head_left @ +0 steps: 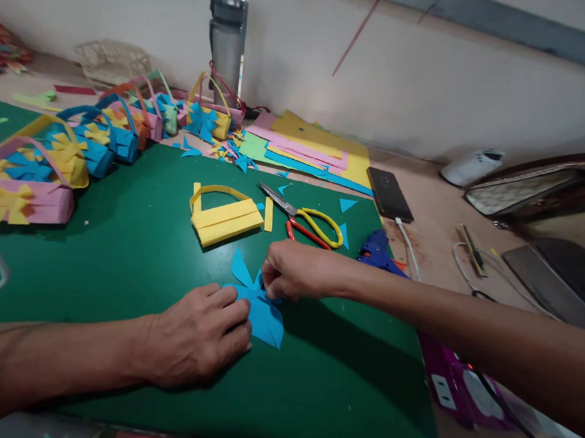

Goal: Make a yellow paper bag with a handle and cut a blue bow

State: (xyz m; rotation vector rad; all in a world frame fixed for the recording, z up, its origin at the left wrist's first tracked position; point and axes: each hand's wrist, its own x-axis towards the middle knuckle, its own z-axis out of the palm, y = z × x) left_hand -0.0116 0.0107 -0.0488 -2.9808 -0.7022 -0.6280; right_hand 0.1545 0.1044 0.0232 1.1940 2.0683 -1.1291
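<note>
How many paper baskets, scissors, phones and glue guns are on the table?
Paper baskets: 8
Scissors: 1
Phones: 1
Glue guns: 1
Total: 11
Both hands, left and right, press a blue paper bow.

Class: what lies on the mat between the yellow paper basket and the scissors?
Head view: a narrow yellow paper strip lies between yellow basket and scissors.
</note>
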